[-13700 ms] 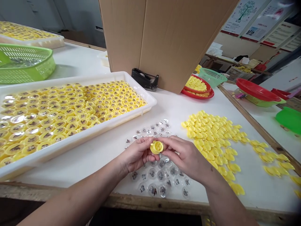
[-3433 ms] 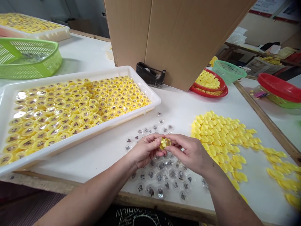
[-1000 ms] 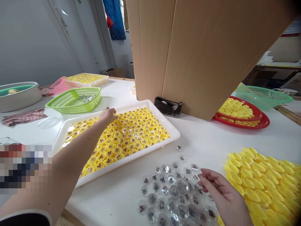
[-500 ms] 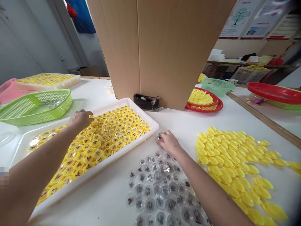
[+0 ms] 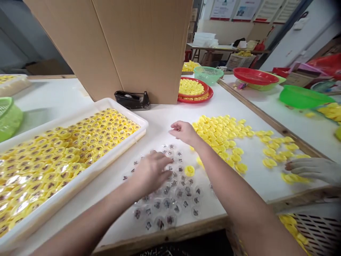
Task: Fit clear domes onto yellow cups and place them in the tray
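Observation:
Over the clear printed discs [image 5: 166, 202] on the white table hovers my left hand [image 5: 153, 170], its fingers apart and somewhat blurred, with nothing visible in them. Higher up, near the near-left side of a pile of yellow discs [image 5: 221, 131], my right hand [image 5: 182, 131] has thumb and fingertips close together; anything between them is too small to make out. One yellow disc [image 5: 189, 171] lies at the right side of the clear ones. The white tray [image 5: 125, 144] at the left holds rows of yellow discs with printed centres.
A cardboard sheet [image 5: 144, 46] stands behind a black tape dispenser [image 5: 132, 100]. Red plates [image 5: 209, 96] with yellow discs and a green basket [image 5: 208, 74] are further back. Another person's gloved hand [image 5: 314, 170] reaches in at the right over scattered yellow discs.
The view has swung to the right. My left hand has moved from the tray to the clear discs. A yellow disc now lies by them, and another person's hand has come into view.

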### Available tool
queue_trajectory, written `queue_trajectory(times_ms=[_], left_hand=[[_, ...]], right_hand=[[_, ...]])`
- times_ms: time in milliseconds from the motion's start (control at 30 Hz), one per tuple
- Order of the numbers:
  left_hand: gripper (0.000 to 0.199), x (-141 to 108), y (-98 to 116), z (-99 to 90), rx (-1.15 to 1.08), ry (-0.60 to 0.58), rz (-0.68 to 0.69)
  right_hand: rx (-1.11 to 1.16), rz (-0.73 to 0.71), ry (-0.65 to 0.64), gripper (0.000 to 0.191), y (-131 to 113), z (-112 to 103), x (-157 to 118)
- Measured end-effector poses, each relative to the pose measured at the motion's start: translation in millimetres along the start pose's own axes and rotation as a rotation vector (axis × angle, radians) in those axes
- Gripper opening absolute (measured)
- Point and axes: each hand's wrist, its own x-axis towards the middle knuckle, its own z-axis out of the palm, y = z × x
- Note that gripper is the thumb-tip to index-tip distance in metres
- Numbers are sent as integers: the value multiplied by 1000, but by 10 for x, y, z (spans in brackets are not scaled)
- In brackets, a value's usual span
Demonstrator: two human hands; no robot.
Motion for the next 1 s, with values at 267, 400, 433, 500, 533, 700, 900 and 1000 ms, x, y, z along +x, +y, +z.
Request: queue_trajectory(times_ms=[267,400,433,500,533,700,900,1000], left_hand=[[28,420,328,854,85,-198,-149],[20,428,300,871,65,-193,-141],[21,420,299,838,32,-177,-156],[21,398,311,731,-95,-146,-240],[20,382,324,661,-180,-137,-304],[16,202,360,314,-509,-72,-467],[23,-115,264,215,-946,-23,-495],[28,-203,206,251,-1156,-2,-509]], right_hand=[[515,6,82,30,235,-557,-1018],[689,46,20,33,300,-529,-1339],[708,28,10,33,295,-523,-1391],[732,-38,-8,31,263,-513,-1469],[736,-73,-17,30,241,-507,-1496],[667,-175,-63,30,127,-416,-1544],[448,-295,-91,25,-16,-228,-1498],[366,-297,-133,25,-83,-137,-1471]])
